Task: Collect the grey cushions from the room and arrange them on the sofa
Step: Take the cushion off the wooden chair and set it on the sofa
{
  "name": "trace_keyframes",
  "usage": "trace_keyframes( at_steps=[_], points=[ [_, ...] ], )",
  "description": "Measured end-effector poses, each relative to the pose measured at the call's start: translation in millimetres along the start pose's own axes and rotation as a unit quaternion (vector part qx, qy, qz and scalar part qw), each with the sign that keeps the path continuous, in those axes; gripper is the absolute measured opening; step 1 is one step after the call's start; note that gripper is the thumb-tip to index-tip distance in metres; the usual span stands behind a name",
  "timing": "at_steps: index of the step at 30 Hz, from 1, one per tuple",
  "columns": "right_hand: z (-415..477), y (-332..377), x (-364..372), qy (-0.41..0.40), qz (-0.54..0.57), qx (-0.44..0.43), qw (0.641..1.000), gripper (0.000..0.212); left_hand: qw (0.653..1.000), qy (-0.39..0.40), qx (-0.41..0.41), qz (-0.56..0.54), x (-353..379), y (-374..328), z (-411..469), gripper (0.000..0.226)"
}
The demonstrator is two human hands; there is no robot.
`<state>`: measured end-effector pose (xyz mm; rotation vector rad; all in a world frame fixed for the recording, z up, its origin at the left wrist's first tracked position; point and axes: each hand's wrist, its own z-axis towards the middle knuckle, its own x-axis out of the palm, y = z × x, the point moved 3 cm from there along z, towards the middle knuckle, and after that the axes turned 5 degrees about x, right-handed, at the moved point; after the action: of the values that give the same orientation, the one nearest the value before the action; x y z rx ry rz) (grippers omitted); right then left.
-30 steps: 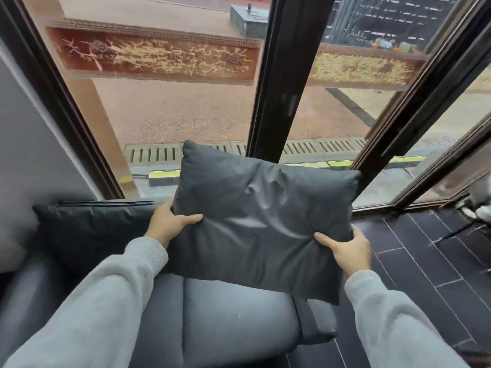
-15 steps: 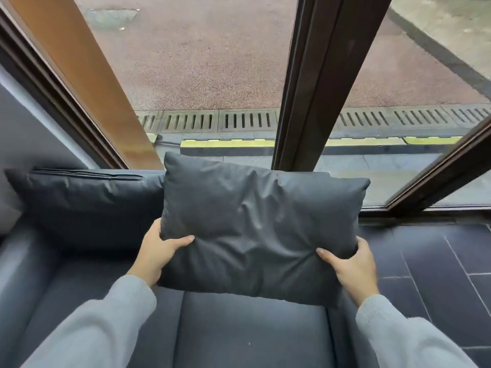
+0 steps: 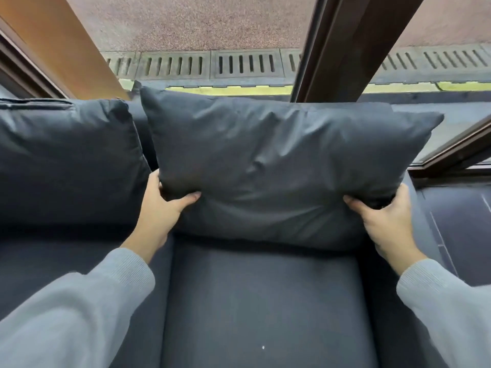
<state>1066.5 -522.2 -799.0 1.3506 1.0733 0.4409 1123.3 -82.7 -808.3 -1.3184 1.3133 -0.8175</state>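
Observation:
A dark grey cushion (image 3: 279, 166) stands upright against the back of the grey sofa (image 3: 260, 301), its lower edge resting on the right seat. My left hand (image 3: 162, 208) grips its lower left corner and my right hand (image 3: 385, 221) grips its lower right corner. A second dark grey cushion (image 3: 66, 160) leans against the sofa back on the left seat, touching the first one's left side.
Behind the sofa is a large window with a dark brown frame post (image 3: 342, 46); a drain grate (image 3: 244, 63) and pavement lie outside. Dark floor tiles (image 3: 462, 235) show to the right of the sofa's arm.
The cushion has come down and forward from mid-air onto the right seat against the sofa back. My view has dropped closer to the sofa.

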Motion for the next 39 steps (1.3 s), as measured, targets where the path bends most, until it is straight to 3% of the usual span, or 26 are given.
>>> trace_keyframes(
  at_steps=[12, 18, 25, 31, 34, 37, 39],
  points=[
    [12, 13, 7, 0.037, 0.044, -0.092, 0.994, 0.067, 0.995, -0.054, 0.074, -0.045, -8, 6, -10, 0.064],
    [36, -19, 19, 0.087, 0.000, -0.035, 0.996, 0.085, 0.999, -0.003, 0.052, 0.008, -6, 17, 6, 0.072],
    [22, -41, 11, 0.151, -0.099, 0.097, 0.979, 0.064, 0.993, 0.038, -0.015, 0.109, -21, 18, 8, 0.062],
    [7, -32, 7, 0.157, -0.143, 0.119, 0.970, 0.051, 0.994, 0.021, -0.044, 0.097, -12, 31, -4, 0.060],
    [3, -30, 6, 0.150, -0.148, 0.128, 0.969, 0.064, 0.992, 0.034, -0.073, 0.100, -10, 31, -7, 0.067],
    [2, -28, 7, 0.139, -0.160, 0.139, 0.967, 0.081, 0.986, 0.030, -0.079, 0.145, -8, 29, -6, 0.096],
    [0, -27, 8, 0.134, -0.169, 0.147, 0.965, 0.089, 0.981, 0.024, -0.089, 0.170, -6, 30, -7, 0.095]
  ],
)
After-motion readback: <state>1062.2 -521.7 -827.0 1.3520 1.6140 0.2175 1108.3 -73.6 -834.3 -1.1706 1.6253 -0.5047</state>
